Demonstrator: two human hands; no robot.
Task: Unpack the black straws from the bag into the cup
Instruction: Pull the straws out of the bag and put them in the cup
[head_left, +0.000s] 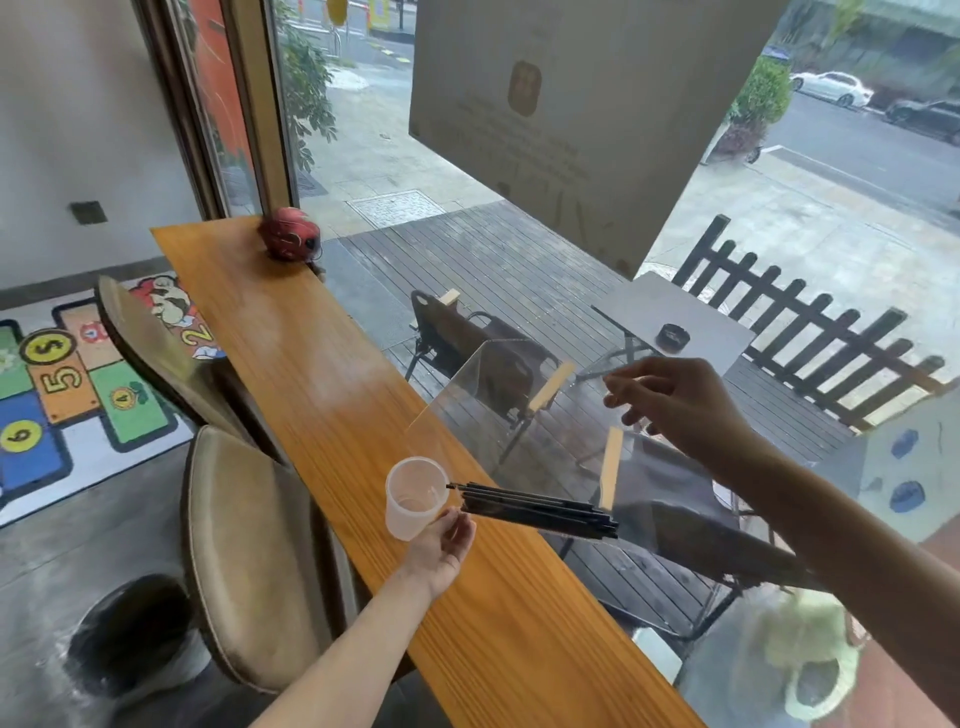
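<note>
Left hand (441, 545) holding cup (413, 499), black straws (535, 506) at its rim, right hand (675, 400) lifting clear bag (498, 405)

A long, narrow wooden counter (291, 332) is set along the window, its grain running lengthwise and its top glossy with glare. A red helmet (290, 234) is placed at its far end, close to the glass. A clear plastic cup (413, 501) is seen near the middle; whether it rests on the wood or is lifted cannot be told.
</note>
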